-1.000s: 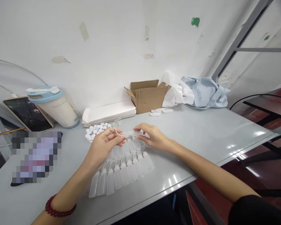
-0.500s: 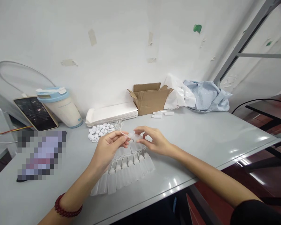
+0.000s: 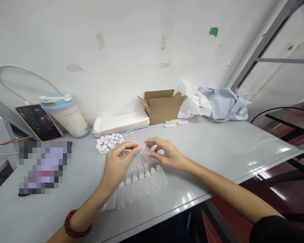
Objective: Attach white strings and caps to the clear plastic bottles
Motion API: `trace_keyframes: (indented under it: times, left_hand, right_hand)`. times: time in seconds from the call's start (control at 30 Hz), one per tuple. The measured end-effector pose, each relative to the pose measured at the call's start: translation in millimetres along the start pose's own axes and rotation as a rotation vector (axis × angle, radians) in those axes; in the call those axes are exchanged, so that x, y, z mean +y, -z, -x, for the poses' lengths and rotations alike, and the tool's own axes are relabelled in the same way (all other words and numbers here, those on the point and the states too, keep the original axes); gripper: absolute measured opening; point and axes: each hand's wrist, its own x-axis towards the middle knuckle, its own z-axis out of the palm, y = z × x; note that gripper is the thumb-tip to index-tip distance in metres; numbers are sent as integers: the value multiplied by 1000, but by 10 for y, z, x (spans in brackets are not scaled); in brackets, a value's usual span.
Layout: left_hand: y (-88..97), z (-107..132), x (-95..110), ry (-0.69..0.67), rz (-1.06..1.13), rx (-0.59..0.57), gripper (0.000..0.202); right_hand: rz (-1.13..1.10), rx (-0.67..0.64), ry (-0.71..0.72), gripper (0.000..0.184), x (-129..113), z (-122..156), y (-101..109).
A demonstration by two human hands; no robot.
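Observation:
Above the row of bottles, my right hand [image 3: 164, 152] holds a small translucent plastic bottle [image 3: 146, 151] between thumb and fingers, tilted with its neck end toward the left. My left hand [image 3: 121, 160] pinches at that neck end; the thin white cord in its fingers is mostly hidden. Below the hands, several translucent bottles [image 3: 135, 189] with white cord loops lie side by side on the table. Behind my left hand is a pile of small white caps [image 3: 108, 141], and next to it a bunch of white cords [image 3: 129, 135].
Along the wall stand a stack of white sheets [image 3: 121, 123], an open cardboard box [image 3: 166, 109], a white plastic bag [image 3: 192, 101] and a light blue cloth [image 3: 224, 103]. Several small bottles [image 3: 170, 125] lie before the box. A cup [image 3: 72, 118] and phone [image 3: 39, 121] are at left.
My left hand has moved slightly right, its fingertips now meeting the neck of the bottle. The cord that showed in its fingers is now mostly covered. My right hand has barely moved.

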Motion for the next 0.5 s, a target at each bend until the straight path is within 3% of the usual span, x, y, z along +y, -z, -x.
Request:
trace_keyframes:
  times: [0.3,0.5]
  left_hand:
    - [-21,17,-41,58,116,-62,15]
    - [-26,34,-15,20,4,-117,20]
  right_hand:
    - [-13,-3,-37,35,-51,13,1]
    - [12,20,-40,25,-90,-2,7]
